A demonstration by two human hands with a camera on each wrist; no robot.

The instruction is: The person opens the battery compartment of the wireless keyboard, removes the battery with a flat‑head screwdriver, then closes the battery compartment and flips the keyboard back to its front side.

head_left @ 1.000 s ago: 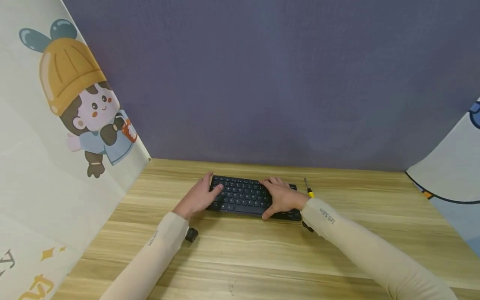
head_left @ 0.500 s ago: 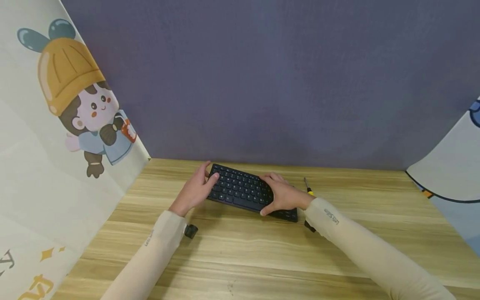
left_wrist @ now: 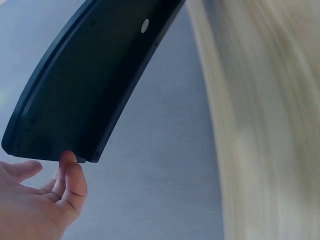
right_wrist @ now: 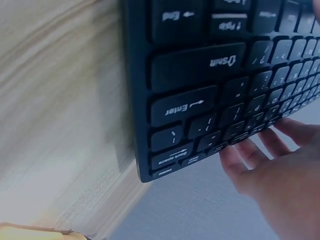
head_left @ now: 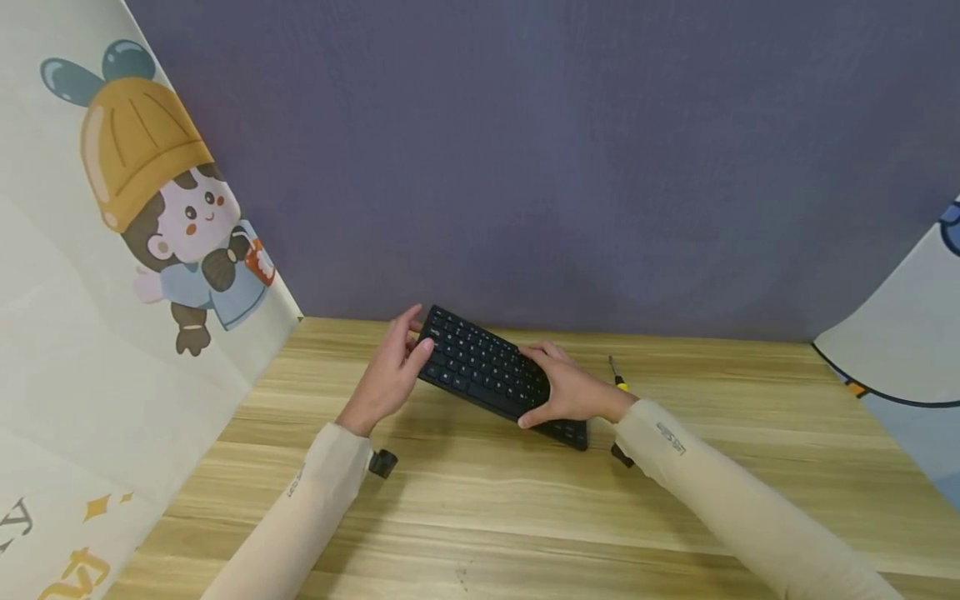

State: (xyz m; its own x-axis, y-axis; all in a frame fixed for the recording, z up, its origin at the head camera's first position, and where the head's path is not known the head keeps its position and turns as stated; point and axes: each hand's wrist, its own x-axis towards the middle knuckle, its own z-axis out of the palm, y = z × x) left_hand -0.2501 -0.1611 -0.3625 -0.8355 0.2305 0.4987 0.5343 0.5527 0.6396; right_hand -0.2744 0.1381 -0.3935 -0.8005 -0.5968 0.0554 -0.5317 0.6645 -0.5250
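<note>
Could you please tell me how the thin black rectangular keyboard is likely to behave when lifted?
The thin black rectangular keyboard is probably stiff: in the head view its edges look straight though the left hand holds one end up. It may be light for its size, being so slim. Its smooth-looking underside could be slightly slippery.

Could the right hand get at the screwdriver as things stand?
Probably not without letting go: the right hand grips the keyboard, though the screwdriver lies close by, partly hidden by the sleeve.

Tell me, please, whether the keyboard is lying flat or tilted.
Tilted: the keyboard is raised at its left end, its underside showing in the left wrist view.
</note>
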